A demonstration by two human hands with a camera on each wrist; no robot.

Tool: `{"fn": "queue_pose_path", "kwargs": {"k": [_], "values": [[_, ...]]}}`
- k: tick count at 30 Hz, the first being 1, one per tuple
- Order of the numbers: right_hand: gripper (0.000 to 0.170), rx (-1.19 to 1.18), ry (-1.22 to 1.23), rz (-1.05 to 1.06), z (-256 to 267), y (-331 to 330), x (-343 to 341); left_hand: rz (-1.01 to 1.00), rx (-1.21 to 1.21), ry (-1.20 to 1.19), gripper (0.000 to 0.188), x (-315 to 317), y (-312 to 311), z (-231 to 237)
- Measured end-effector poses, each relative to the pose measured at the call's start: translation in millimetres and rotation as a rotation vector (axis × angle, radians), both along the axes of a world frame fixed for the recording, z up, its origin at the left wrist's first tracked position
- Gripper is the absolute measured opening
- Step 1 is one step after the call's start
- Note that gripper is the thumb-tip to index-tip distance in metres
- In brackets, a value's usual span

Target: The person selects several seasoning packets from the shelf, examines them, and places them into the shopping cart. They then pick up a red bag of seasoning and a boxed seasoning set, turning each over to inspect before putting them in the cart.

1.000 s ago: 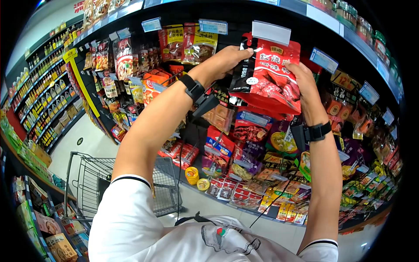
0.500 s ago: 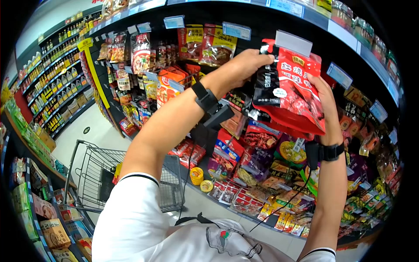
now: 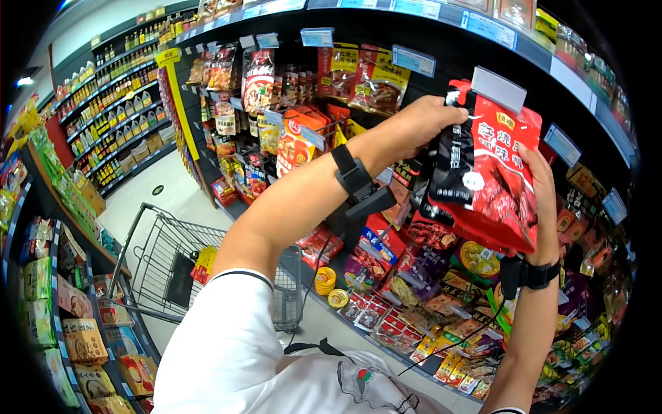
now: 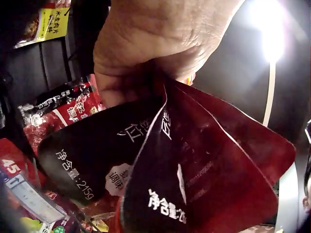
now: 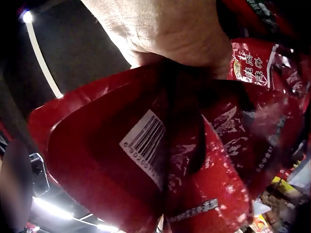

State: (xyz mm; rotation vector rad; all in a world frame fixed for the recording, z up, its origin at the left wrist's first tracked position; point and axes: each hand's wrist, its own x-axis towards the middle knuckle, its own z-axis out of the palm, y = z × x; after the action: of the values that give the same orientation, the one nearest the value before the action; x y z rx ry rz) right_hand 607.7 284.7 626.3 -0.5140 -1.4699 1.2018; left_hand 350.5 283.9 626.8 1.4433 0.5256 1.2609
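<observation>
Both hands hold a small stack of red-and-black seasoning pouches (image 3: 496, 186) at a hook's blank white tag, which overlaps their top edge in the head view. My left hand (image 3: 427, 124) grips the black left edge near the top, thumb on the front. My right hand (image 3: 541, 183) grips the red right edge lower down, its fingers partly hidden by the pouches. In the left wrist view, the lower ends of two pouches (image 4: 87, 165) fan apart beneath the left hand (image 4: 160, 39). A barcode (image 5: 146, 141) shows on a red pouch back under the right hand (image 5: 170, 34) in the right wrist view.
Packets of seasoning (image 3: 379, 83) hang on hooks to the left, above lower rows of sachets (image 3: 386, 324). Jars stand on the shelf (image 3: 552, 65) overhead. A wire shopping cart (image 3: 165, 255) with a yellow-and-red packet (image 3: 203, 263) stands behind my left arm.
The view has swung left, so shelves and cart sit further right. The hands and pouches appear further right and lower, with both hands still gripping the pouches.
</observation>
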Motion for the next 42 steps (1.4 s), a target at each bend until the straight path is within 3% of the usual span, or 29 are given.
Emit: {"fn": "queue_pose_path", "kwargs": {"k": [8, 13, 18, 23, 26, 29, 30, 32, 36, 38, 42], "values": [[0.034, -0.025, -0.008, -0.006, -17.4, -57.6, -14.1, 0.009, -0.022, 0.031, 0.031, -10.4, -59.8, -20.9], [0.04, -0.042, 0.0, 0.004, -39.3, -97.6, -27.5, 0.152, 0.073, 0.21, 0.04, -28.0, -105.5, -45.2], [0.035, -0.071, -0.134, 0.093, -73.5, -119.3, -41.9, 0.181, -0.069, 0.411, 0.037, -62.5, -150.2, -70.1], [0.03, -0.096, -0.343, 0.18, -128.1, -116.3, -70.2, 0.26, -0.077, 0.387, 0.031, -101.0, -171.7, -109.6], [0.027, -0.057, -0.471, 0.216, -163.5, -114.2, -95.0, 0.371, 0.055, 0.782, 0.033, -115.1, -190.4, -120.0], [0.02, 0.176, -0.555, 0.263, -210.6, -103.3, -118.2, 0.312, 0.087, 1.042, 0.04, -122.5, -202.0, -142.6], [0.021, 0.065, -0.517, 0.32, -208.2, -111.5, -130.6, 0.288, 0.115, 1.129, 0.042, -126.1, -205.1, -153.8], [0.023, 0.109, -0.752, 0.353, -216.5, -109.9, -140.9, 0.358, 0.147, 1.12, 0.044, -129.0, -214.2, -194.1], [0.026, -0.09, -0.523, 0.508, -293.4, -108.2, -170.5, 0.44, 0.094, 1.137, 0.029, -133.6, -239.2, -238.9], [0.028, -0.091, -0.707, 0.6, -300.4, -108.3, -180.5, 0.483, 0.03, 1.093, 0.025, -142.9, -248.8, -252.0], [0.026, -0.085, -0.597, 0.495, -324.2, -109.3, -213.9, 0.513, -0.122, 1.123, 0.021, -174.3, -257.7, -274.0]]}}
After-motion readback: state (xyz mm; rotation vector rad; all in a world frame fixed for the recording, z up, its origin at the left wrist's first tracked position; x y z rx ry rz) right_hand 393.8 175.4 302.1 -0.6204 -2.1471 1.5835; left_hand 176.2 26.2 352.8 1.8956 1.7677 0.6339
